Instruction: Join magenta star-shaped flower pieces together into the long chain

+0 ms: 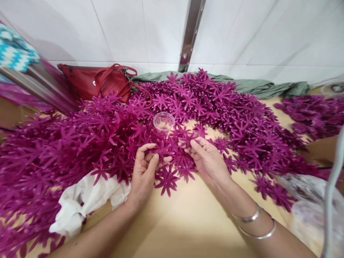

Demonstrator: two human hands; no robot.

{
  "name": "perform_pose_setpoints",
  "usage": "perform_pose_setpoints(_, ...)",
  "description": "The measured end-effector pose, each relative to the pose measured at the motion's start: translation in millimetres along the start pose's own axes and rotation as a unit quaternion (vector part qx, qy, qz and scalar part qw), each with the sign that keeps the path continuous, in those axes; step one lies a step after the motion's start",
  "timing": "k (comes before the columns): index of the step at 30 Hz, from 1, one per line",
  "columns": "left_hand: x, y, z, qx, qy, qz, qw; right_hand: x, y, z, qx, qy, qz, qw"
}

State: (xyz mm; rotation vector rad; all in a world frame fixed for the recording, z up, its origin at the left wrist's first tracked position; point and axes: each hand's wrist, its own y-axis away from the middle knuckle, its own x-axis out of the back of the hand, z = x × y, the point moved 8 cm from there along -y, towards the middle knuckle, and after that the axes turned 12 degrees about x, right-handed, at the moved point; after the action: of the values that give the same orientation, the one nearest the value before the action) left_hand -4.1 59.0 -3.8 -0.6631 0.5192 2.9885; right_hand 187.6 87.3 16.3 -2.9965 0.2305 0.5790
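My left hand (144, 175) is closed in a pinch on a purple star-shaped artificial flower (162, 149), its thumb against the petals. To the right, my right hand (211, 159) pinches another purple flower (187, 139) between thumb and fingers; two silver bangles circle that wrist. Loose flowers lie just below and between the hands, one of them a many-petalled flower (167, 180) flat on the tabletop. A small clear plastic cup (163, 122) stands just beyond the fingertips, with what little it holds too small to make out.
Heaped purple flowers (72, 143) spread across the left, and a second heap (242, 114) curves to the right. A white cloth (91, 193) lies beside my left forearm. A red handbag (88, 80) rests by the wall. Clear plastic bags (314, 200) and a grey tube (334, 179) are at right.
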Motion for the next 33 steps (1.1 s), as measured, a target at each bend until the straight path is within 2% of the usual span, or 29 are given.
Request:
perform_pose_setpoints(5, -2.4, 0.9, 1.9, -0.014, -0.018, -0.012, 1.000, -8.7, 6.1, 3.8, -0.013, -0.013, -0.016, 1.000)
perform_pose_setpoints(11, -6.7, 1.2, 0.9, 0.012, -0.043, -0.024, 0.999, -16.4, 15.5, 11.8, -0.022, 0.027, -0.052, 0.998)
perform_pose_setpoints(15, -8.6, 3.1, 9.0, -0.027, -0.107, -0.018, 0.994, -28.9, 24.3, 8.1, -0.015, 0.084, -0.104, 0.991)
perform_pose_setpoints(18, -7.4, 4.1, 11.7, -0.044, -0.125, -0.006, 0.991, -32.6, 26.8, 5.1, -0.007, 0.107, -0.118, 0.987)
perform_pose_setpoints(22, -4.0, 2.7, 8.2, -0.035, -0.096, 0.004, 0.995, -28.5, 24.0, 8.7, -0.017, 0.093, -0.118, 0.989)
perform_pose_setpoints(26, 1.1, -0.3, 3.0, -0.019, -0.040, 0.017, 0.999, -18.1, 15.7, 9.3, -0.029, 0.032, -0.068, 0.997)
perform_pose_setpoints(29, 0.8, 0.6, 6.9, -0.045, -0.053, 0.029, 0.997, -15.5, 9.8, 4.6, -0.033, -0.041, -0.036, 0.998)
perform_pose_setpoints(33, -5.3, 3.7, 11.2, -0.059, -0.071, 0.013, 0.996, -11.5, 6.3, 0.4, -0.017, -0.036, -0.024, 0.999)
